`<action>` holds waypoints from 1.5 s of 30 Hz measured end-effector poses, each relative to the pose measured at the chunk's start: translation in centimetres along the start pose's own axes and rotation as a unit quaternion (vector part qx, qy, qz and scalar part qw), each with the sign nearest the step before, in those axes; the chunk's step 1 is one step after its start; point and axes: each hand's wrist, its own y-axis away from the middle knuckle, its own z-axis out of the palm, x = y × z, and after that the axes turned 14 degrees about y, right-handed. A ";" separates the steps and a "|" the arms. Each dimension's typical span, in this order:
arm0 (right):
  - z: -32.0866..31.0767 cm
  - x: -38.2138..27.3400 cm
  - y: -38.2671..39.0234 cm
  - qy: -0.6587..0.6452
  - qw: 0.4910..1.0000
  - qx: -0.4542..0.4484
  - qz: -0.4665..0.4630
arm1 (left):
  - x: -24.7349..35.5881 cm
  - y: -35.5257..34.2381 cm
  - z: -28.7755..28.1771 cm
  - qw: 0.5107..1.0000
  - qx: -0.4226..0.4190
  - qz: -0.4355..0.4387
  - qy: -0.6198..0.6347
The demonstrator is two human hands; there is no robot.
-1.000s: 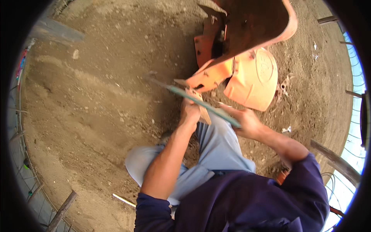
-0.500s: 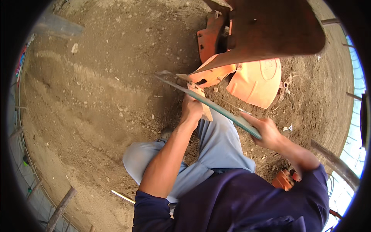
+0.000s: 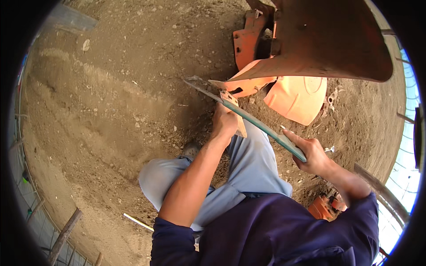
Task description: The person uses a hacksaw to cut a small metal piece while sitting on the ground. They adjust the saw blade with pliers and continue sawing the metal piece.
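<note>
Hands grip: right (image 3: 313,153) closed on saw handle (image 3: 262,126), left (image 3: 225,122) clasping wooden piece (image 3: 234,113) beside orange plough (image 3: 284,84).

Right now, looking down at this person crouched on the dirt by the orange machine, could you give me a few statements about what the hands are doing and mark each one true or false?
1. The right hand grips one end of a long green bar. True.
2. The left hand lies flat on the soil, away from any tool. False: it is closed around a small tan piece pressed against the bar.
3. The bar's far end points toward the orange machine part. True.
4. The ground is smooth concrete. False: it is loose dirt with small stones.
5. The person wears short trousers. False: light blue long trousers cover the legs.
</note>
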 end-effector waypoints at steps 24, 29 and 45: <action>1.9 -1.3 -3.5 0.081 0.996 0.020 -0.012 | 0.9 0.7 0.9 0.998 -0.012 -0.022 0.049; 1.8 0.2 0.0 -0.002 1.000 0.028 -0.007 | -1.3 0.0 -0.2 0.997 -0.020 0.012 0.068; 6.1 -1.1 -8.6 0.035 0.998 0.029 -0.032 | -6.2 0.6 1.2 0.996 -0.068 0.010 0.051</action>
